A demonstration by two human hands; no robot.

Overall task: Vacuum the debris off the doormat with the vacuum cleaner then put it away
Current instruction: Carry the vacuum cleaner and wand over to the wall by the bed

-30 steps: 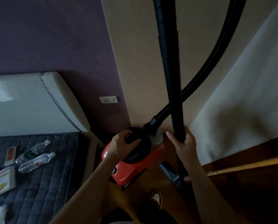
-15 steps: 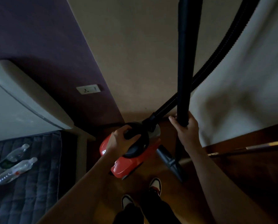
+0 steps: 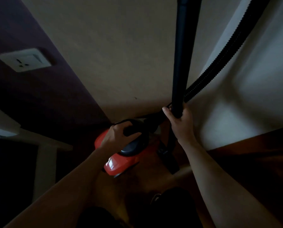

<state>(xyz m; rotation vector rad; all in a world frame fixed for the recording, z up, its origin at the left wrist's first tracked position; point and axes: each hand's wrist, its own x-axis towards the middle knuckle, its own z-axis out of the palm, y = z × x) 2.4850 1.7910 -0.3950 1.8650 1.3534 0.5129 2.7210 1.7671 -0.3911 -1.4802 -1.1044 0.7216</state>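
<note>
Since a second ago my view has swung in toward the corner of the room: the bottles on the bed have slid out of sight on the left, and the white wall socket (image 3: 24,60) now looms large in the upper left, on the purple wall. Both grips have stayed as they were. My left hand (image 3: 119,135) is clamped on the black carry handle (image 3: 132,131) on top of the red vacuum cleaner (image 3: 121,162), fingers curled over it and thumb underneath. My right hand (image 3: 181,124) is wrapped round the lower part of the black wand (image 3: 183,55), which stands nearly upright and runs out of the top of the view. A ribbed black hose (image 3: 219,63) climbs from the front of the vacuum cleaner up to the right, passing behind the wand. The vacuum cleaner sits low in the corner where the beige wall meets the pale one, over the wooden floor (image 3: 162,181), with its dark floor nozzle (image 3: 168,159) just below my right hand. The light is poor, so I cannot tell whether the body rests on the floor or hangs a little above it. No doormat is in view. I judge the cleaning finished and the putting away nearly done: what seems left is to settle the machine and lean the wand in the corner before letting go.
</note>
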